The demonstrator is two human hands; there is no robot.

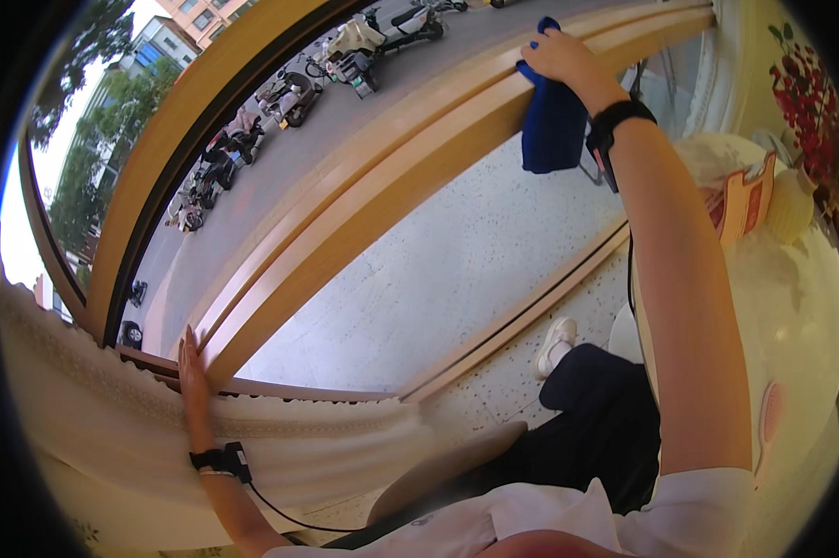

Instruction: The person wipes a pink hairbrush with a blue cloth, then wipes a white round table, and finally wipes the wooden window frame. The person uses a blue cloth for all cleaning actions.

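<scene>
My right hand (566,61) grips a dark blue cloth (553,132) on the upper right part of a light wooden window rail (364,178). The cloth hangs down over the rail's near side, in front of the glass pane (419,258). Far to the left, my left hand (193,373) lies with straight fingers against the rail's lower left end, holding nothing that I can see. Its fingers are seen edge-on. Black straps with small devices circle both wrists.
A round table (789,314) on the right bears a pink hairbrush (768,425) and a printed card (746,199). Red-berried stems (807,97) stand behind it. A pale curtain (308,432) hangs at lower left. Parked scooters (290,97) line the street outside.
</scene>
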